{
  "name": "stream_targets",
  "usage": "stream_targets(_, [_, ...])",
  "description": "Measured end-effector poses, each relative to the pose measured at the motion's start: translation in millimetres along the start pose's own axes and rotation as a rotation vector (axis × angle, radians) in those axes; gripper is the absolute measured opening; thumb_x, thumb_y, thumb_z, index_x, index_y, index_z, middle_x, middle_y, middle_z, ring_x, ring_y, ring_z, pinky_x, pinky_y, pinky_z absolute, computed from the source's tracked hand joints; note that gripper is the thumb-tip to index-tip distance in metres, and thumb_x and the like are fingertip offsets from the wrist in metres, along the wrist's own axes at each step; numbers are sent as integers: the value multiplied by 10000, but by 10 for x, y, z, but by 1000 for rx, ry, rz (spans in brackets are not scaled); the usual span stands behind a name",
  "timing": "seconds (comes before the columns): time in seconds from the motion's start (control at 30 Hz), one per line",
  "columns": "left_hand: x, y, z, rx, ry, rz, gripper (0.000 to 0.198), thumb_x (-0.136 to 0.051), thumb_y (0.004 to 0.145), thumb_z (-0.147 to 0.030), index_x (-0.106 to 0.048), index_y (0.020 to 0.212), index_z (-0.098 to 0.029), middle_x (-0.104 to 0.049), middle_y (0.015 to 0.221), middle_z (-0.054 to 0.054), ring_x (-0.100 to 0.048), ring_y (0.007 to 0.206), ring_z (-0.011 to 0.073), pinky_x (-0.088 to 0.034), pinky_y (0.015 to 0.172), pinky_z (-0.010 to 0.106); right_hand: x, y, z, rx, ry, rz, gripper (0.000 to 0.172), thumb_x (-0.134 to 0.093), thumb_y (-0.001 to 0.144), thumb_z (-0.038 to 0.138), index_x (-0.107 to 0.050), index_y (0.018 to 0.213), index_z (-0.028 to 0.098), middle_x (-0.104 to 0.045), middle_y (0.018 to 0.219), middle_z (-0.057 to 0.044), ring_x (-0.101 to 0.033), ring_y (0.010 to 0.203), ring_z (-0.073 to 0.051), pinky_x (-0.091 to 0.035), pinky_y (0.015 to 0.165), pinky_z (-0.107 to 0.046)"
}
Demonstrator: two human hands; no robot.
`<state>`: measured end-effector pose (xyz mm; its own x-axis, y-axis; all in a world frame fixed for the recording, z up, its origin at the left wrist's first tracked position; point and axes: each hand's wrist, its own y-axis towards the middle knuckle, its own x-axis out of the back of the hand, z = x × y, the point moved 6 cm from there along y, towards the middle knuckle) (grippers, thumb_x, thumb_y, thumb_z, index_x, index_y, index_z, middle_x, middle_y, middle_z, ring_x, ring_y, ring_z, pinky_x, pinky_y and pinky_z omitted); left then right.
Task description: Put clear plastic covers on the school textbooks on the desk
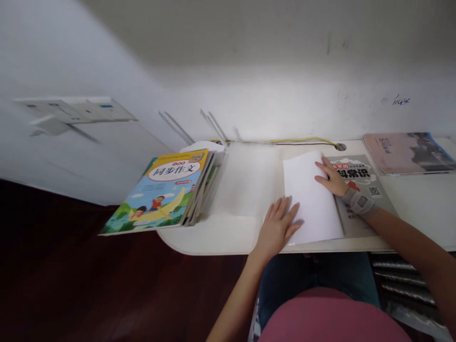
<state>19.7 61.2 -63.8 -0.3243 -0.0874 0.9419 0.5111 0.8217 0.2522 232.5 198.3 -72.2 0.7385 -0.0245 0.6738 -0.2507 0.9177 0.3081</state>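
My left hand [276,230] rests at the desk's front edge, fingers spread, with its fingertips touching the lower left edge of a blank white sheet [309,204]. My right hand [333,178], wearing a grey wristband, lies with fingers apart on the sheet's upper right part. Beside and partly under that hand is a grey booklet cover [368,202] with Chinese lettering, a red label and a QR code. The sheet borders this cover; how the two are joined, I cannot tell. A clear plastic sheet [247,183] lies flat to the left of the white sheet.
A stack of books [160,194] with a colourful top cover overhangs the left end of the white desk [210,240]. More booklets [406,154] lie at the back right. A yellow cable [302,139] runs along the wall to a desk hole. A plug [53,125] sits in the left wall socket.
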Motion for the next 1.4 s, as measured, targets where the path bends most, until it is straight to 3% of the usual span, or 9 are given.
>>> stream_targets(0.4, [14,9,-74,-46,47,46,550,-400,900,-498,-339,1409,-298,-250,1513,105,-167,1400,310,-269,1066,545,-57,-19,-34,-19,-133,-34,504,-548,804,363,-542,1266,163,-331,1474,-127,-300,1357,-270,-262,1110,-467])
stream_targets(0.5, [1,-4,-27,-37,45,22,557,-414,897,-493,-333,1412,-296,-259,1511,97,-174,1400,300,-258,1074,540,-60,-37,-31,-35,-142,-56,490,-511,825,351,-528,1282,174,-342,1469,-121,-310,1352,-272,-264,1107,-481])
stream_targets(0.67, [75,-28,-20,6,32,-77,552,-406,918,-427,-323,1419,-210,-311,1483,135,-200,1395,279,-242,1098,508,-95,-60,79,78,-105,-19,497,-455,868,378,-468,1335,209,-285,1502,-83,-223,1390,-232,-226,1123,-470])
stream_targets(0.73, [120,-23,-175,-14,33,-114,573,-416,914,-423,-300,1426,-192,-316,1478,146,-188,1397,279,-234,1104,508,-88,-51,76,73,-80,-6,526,-471,859,388,-453,1347,193,-273,1506,-92,-204,1395,-232,-210,1129,-462])
stream_targets(0.83, [111,13,-586,-158,19,-98,606,-435,905,-425,-277,1430,-168,-288,1488,146,-127,1407,282,-231,1109,518,-27,-30,10,-4,-2,-28,541,-464,859,390,-422,1370,216,-282,1504,-74,-231,1388,-220,-211,1131,-455])
stream_targets(0.93, [38,58,-944,-330,27,-61,507,-415,916,-256,-328,1399,-127,-290,1483,155,-106,1406,272,-224,1121,507,43,-23,-25,-43,64,-60,533,-422,877,384,-384,1392,252,-297,1499,-43,-229,1388,-198,-213,1131,-450])
stream_targets(1.0, [5,95,-1028,-378,63,-68,467,-388,906,-145,-368,1370,-97,-315,1467,167,-125,1401,259,-226,1131,478,56,-22,-13,-31,70,-55,541,-425,874,379,-374,1398,256,-290,1502,-40,-222,1391,-195,-212,1132,-448])
stream_targets(1.3, [-14,37,-861,-417,174,-58,426,-339,929,-118,-397,1347,-70,-389,1430,142,-185,1391,225,-227,1137,423,-83,-43,89,116,-44,40,542,-524,828,368,-456,1342,213,-261,1512,-77,-192,1398,-234,-212,1126,-483])
stream_targets(1.4, [-44,7,-852,-360,157,-35,468,-399,938,-271,-365,1378,-117,-338,1461,145,-160,1397,257,-220,1124,470,-111,-63,118,152,-71,71,525,-532,826,359,-485,1317,179,-267,1507,-102,-168,1403,-242,-207,1127,-477])
